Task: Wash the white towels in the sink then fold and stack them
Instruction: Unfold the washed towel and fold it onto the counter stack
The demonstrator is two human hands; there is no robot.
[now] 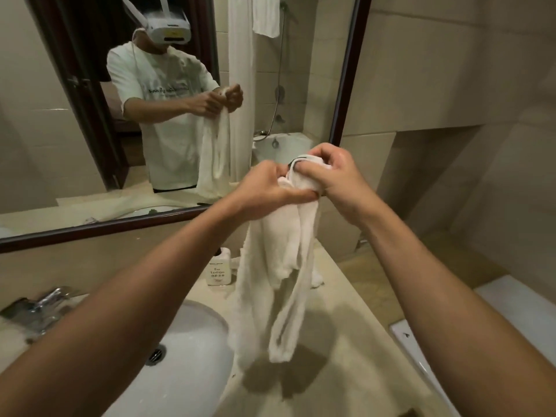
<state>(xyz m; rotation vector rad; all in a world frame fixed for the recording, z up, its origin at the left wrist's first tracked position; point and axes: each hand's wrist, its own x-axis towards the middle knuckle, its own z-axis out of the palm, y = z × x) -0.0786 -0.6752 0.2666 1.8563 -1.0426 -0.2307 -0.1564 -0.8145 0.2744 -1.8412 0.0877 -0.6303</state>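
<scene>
While both our hands clutch the bunched top of the white towel (279,266), we hold it up in the air over the counter (346,371), just right of the sink (192,356). Left hand (267,188) curls round the gathered cloth from the side; right hand (334,176) pinches the upper fold, fingers tucked in. A dark strip shows at the top edge between the hands, maybe a tag, can't tell.

Step looks like sorting out the towel after the wash, hunting for an edge or corners before folding. Next move likely calls for sliding the hands apart along one hem so the cloth opens flat, then laying it on the counter.

Towel hangs in long twisted loops, limp and heavy, probably damp, lower end dangling free above the counter. Behind it stand a white bottle (219,270) and another bit of white cloth (317,279), against the wall under the mirror (346,85).
</scene>
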